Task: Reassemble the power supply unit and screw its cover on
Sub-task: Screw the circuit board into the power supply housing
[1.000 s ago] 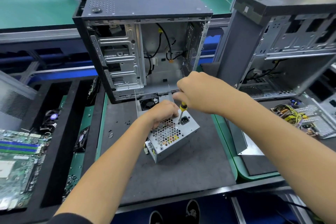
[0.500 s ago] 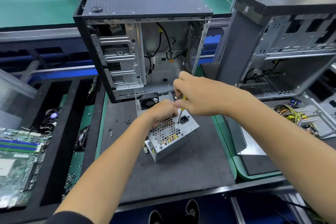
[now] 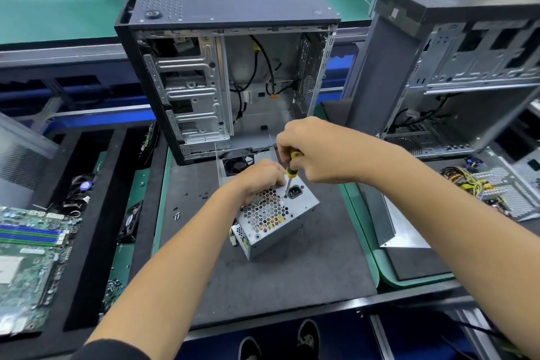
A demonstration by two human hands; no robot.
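Observation:
A silver power supply unit [image 3: 274,218] with a honeycomb grille and a black mains socket stands tilted on the grey mat [image 3: 263,278]. My left hand [image 3: 260,180] grips its upper far edge. My right hand [image 3: 314,149] holds a yellow-and-black screwdriver [image 3: 291,171] upright, the tip set on the face just left of the socket. The screw under the tip is too small to make out.
An open black PC case [image 3: 228,67] stands right behind the unit, a second open case [image 3: 455,73] at the right. Loose screws [image 3: 176,215] lie on the mat's left. A motherboard [image 3: 26,254] sits far left, a cabled metal part [image 3: 493,193] far right.
My right hand has shifted a little on the screwdriver handle, showing more of it. The unit and my left hand have stayed in place.

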